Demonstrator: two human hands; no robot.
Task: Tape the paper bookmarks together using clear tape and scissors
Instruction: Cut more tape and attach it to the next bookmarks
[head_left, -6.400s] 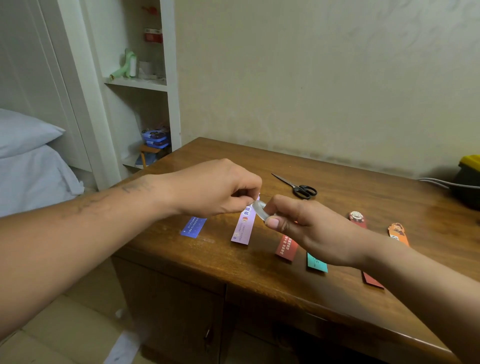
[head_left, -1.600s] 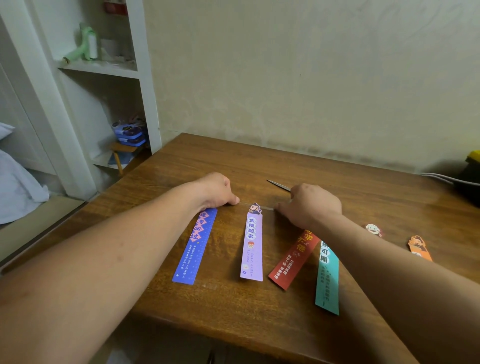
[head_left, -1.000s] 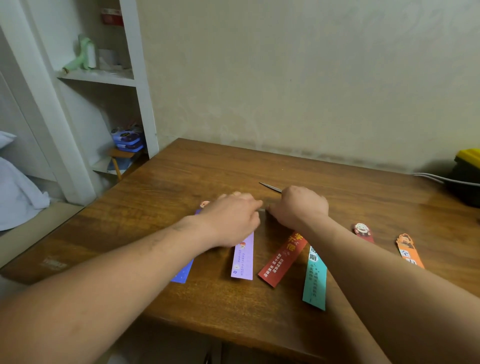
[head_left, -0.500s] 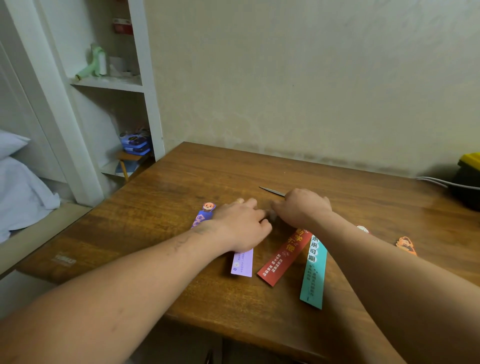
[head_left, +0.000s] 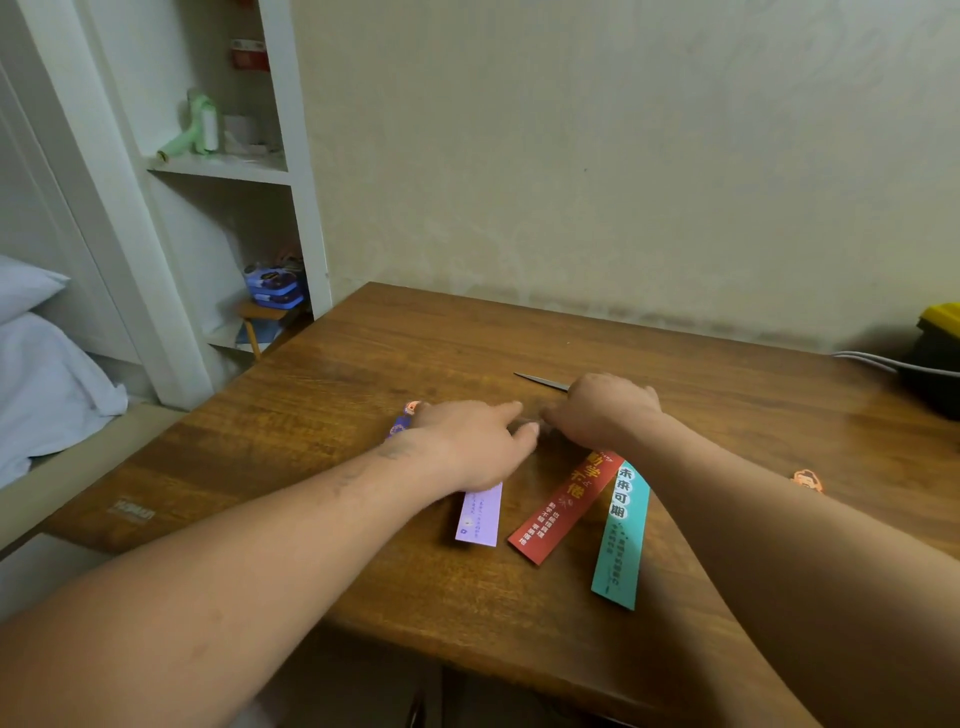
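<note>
Left hand (head_left: 467, 447) slid from blue bookmark (head_left: 401, 426) onto lilac bookmark (head_left: 480, 519), fingers flat, pressing. Right hand (head_left: 608, 410) at its 2 o'clock, curled, can't tell what it grips. Tape probably seated; cut next.

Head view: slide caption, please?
Left hand over purple bookmark, right hand over red bookmark top, on wooden desk; scissors behind.

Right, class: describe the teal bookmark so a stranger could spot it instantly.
On the wooden desk, two strips fan from the right hand toward the front edge. The teal bookmark lies right of the red bookmark, is the only teal one, and reaches nearest that edge.
</note>
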